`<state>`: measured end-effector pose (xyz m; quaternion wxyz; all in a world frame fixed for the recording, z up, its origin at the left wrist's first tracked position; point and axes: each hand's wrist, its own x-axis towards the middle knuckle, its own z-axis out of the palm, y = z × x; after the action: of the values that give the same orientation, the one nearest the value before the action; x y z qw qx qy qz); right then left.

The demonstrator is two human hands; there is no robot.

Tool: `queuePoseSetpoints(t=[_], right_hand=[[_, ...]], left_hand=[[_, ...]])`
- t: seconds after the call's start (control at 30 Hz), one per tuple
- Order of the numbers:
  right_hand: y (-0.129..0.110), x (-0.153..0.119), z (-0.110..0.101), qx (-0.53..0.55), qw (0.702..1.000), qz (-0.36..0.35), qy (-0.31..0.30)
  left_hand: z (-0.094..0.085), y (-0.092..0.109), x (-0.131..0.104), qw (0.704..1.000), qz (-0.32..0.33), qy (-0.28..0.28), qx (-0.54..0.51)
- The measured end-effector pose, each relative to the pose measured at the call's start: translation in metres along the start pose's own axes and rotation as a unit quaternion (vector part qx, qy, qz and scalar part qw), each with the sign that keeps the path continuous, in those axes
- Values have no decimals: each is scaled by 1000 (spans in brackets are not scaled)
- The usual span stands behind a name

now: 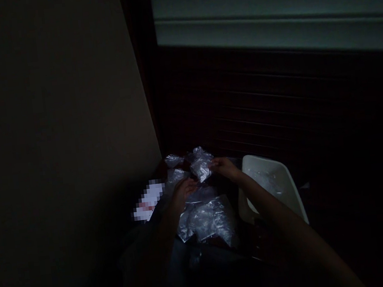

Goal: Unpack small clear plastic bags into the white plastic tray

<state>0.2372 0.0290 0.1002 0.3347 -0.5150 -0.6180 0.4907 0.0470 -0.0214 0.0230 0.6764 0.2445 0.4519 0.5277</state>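
In the dim head view, my right hand [226,167] pinches the right edge of a crinkled clear plastic bag [201,166]. My left hand [184,191] is just below and left of that bag, fingers stretched out and holding nothing that I can make out. More clear plastic bags [205,220] lie in front of my hands, overlapping one another. Another plastic bag [176,175] is partly behind my left hand, and a small plastic piece [173,160] lies at the back. What the bags contain is too dark to tell.
A white plastic bin [290,180] stands at the right, with clear plastic [267,181] inside; my right forearm crosses over it. At the left is a bright, blurred-out rectangle [151,198]. A plain wall [61,94] rises on the left, and dark slatted panelling [258,94] at the back.
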Motion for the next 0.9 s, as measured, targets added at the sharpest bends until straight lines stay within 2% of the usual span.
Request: queuePoseSetpoints(t=[0.1, 0.17, 0.23, 0.3, 0.4, 0.47, 0.53, 0.6, 0.7, 0.77, 0.9], right_hand=[[-16, -6, -24, 0, 999, -4, 33], [-22, -14, -47, -10, 998, -13, 57], [-23, -25, -71, -17, 994, -29, 109], [-18, -39, -92, -54, 980, -48, 188], [-4, -63, -110, -193, 919, -83, 332], [3, -79, -111, -331, 866, -92, 363], [7, -93, -106, -479, 807, -103, 331], [10, -103, -98, -603, 751, -134, 235], [16, -111, -88, -707, 681, -172, 87], [25, -113, -86, -737, 654, -168, 32], [45, -113, -88, -760, 635, -137, -23]], left_hand=[[-2, 0, -2, 1000, -14, 19, 16], [-5, 0, -2, 1000, 3, 18, 10], [-8, 0, -1, 1000, 19, 13, 6], [-11, 0, 0, 1000, 27, 13, 7], [-12, 0, 4, 1000, 22, 11, 3], [-13, -1, 5, 1000, 16, 12, 0], [-13, -1, 7, 1000, 7, 16, -2], [-13, -2, 8, 1000, 1, 18, -2], [-14, -2, 9, 1000, -1, 18, -1], [-15, -2, 9, 1000, -2, 16, 2], [-17, -3, 10, 1000, -2, 20, 7]])
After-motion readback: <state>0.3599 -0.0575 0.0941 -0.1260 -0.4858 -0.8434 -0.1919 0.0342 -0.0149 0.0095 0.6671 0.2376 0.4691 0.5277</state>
